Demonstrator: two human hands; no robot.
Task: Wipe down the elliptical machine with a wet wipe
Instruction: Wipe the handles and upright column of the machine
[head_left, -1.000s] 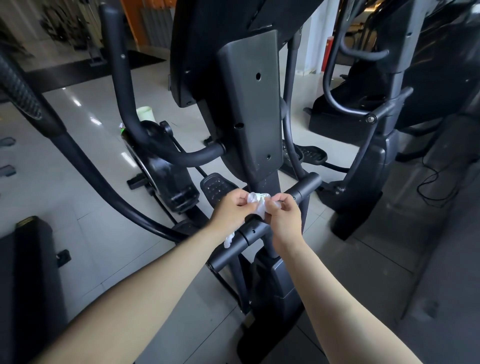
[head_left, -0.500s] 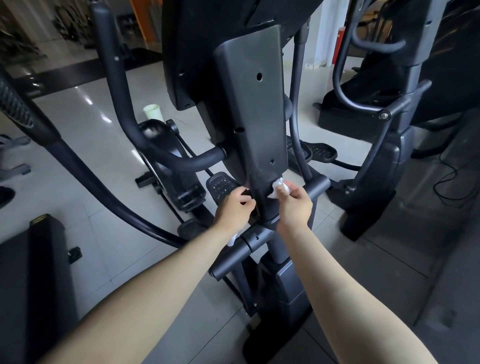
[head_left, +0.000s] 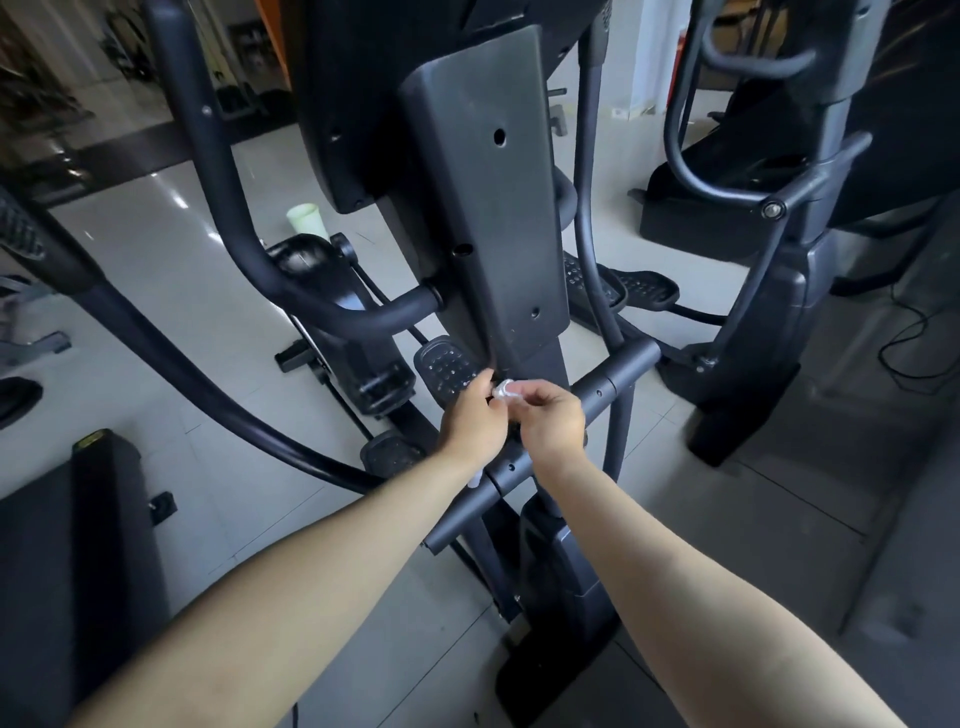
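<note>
- We have both bare arms reaching in from the bottom edge to the middle of the frame, hands meeting in front of the elliptical machine (head_left: 483, 208).
- The wet wipe (head_left: 505, 388) is a small white wad, just below centre frame, held between the two hands at the foot of the machine's grey column cover.
- Left grip (head_left: 475, 421): fingers curled, thumb and fingertips pinching the left end of the wipe.
- Right grip (head_left: 553, 423): fingers curled, fingertips pinching the right end of the wipe.
- The wipe sits right at the column's lower edge; we cannot tell if it touches the plastic.
- The crossbar (head_left: 613, 379) runs diagonally from lower left to upper right, passing under both wrists.
- A white scrap (head_left: 472, 480) shows under the left wrist against the crossbar; we cannot tell if it belongs to the same wipe.
- A studded pedal (head_left: 447, 364) sits just left of the left grip, further back.
- The curved handle arm (head_left: 234, 208) sweeps from the top left down to the column.
- A pale green cup (head_left: 307, 218) stands on the tiled floor (head_left: 156, 291), upper left of centre, behind the machine.
- A second machine (head_left: 779, 260) stands at the right of the frame, and a black cable (head_left: 909, 353) lies on the floor at the far right.
</note>
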